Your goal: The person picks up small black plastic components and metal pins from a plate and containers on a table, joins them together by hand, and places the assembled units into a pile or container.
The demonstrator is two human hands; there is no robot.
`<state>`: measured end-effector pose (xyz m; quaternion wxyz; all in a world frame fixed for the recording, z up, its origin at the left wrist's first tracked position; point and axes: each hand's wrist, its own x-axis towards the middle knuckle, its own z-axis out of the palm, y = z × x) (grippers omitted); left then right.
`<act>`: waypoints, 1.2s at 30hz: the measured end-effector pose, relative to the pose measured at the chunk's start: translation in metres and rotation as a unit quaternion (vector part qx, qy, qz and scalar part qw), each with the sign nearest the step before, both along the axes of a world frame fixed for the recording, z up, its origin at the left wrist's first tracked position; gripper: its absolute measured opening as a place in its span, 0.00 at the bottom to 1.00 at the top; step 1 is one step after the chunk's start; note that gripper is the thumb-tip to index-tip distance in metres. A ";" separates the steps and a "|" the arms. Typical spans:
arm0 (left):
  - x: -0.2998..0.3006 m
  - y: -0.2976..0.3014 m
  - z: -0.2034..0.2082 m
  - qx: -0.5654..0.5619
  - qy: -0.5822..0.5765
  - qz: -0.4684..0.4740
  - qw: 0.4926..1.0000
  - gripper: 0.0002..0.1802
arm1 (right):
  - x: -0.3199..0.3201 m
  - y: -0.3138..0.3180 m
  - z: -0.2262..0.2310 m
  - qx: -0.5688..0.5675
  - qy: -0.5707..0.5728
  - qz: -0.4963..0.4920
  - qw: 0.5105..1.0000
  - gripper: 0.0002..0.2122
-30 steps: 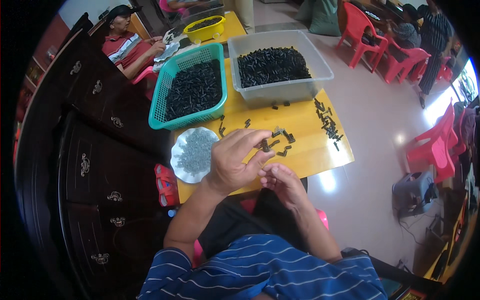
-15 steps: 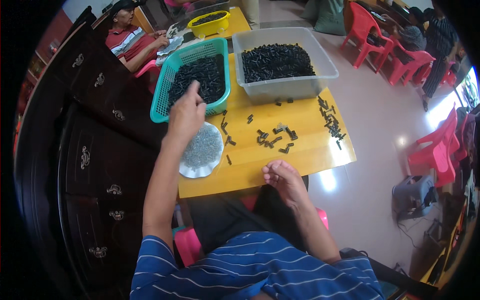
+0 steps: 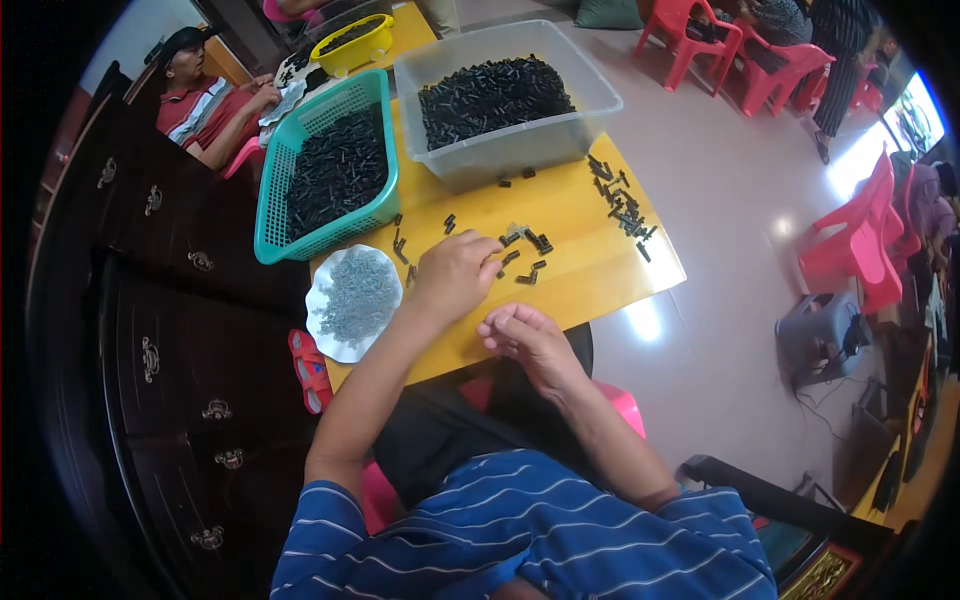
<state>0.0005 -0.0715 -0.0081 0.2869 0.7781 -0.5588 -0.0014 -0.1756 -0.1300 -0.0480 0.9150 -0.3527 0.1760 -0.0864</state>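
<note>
My left hand (image 3: 455, 275) is over the middle of the yellow table (image 3: 455, 350), its thumb and index finger bent and slightly apart beside a loose group of small black tube-like pieces (image 3: 540, 243). I see nothing held between them. At the table's near edge, my right hand (image 3: 530, 342) has its fingers curled against the thumb; whatever they hold, if anything, is too small to make out. A white wavy-rimmed plate (image 3: 340, 350) with a heap of small clear pieces (image 3: 355, 295) stands left of my left hand.
A teal basket (image 3: 268, 205) and a translucent bin (image 3: 490, 165), both full of black pieces, stand at the back. More black pieces (image 3: 622, 208) lie along the right edge. Dark drawers (image 3: 180, 350) border the left. A person (image 3: 205, 110) sits beyond the basket.
My left hand has come from the basket's near side back and right to the loose black pieces. The view has shifted; my right hand stays curled near the table edge.
</note>
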 end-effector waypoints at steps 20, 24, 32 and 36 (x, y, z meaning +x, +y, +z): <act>0.013 -0.016 -0.016 0.022 0.011 0.046 0.999 0.05 | 0.002 0.002 -0.007 0.014 -0.009 0.005 1.000 0.08; 0.004 -0.017 -0.010 0.069 -0.018 0.029 0.997 0.06 | 0.001 0.001 -0.004 0.011 0.000 0.009 1.000 0.08; 0.029 -0.005 -0.009 -0.020 0.048 0.064 0.997 0.08 | 0.002 0.001 -0.003 0.009 -0.003 0.012 1.000 0.08; 0.037 0.005 -0.006 -0.017 0.055 0.075 0.995 0.08 | 0.000 0.001 -0.003 0.007 0.004 0.012 1.000 0.08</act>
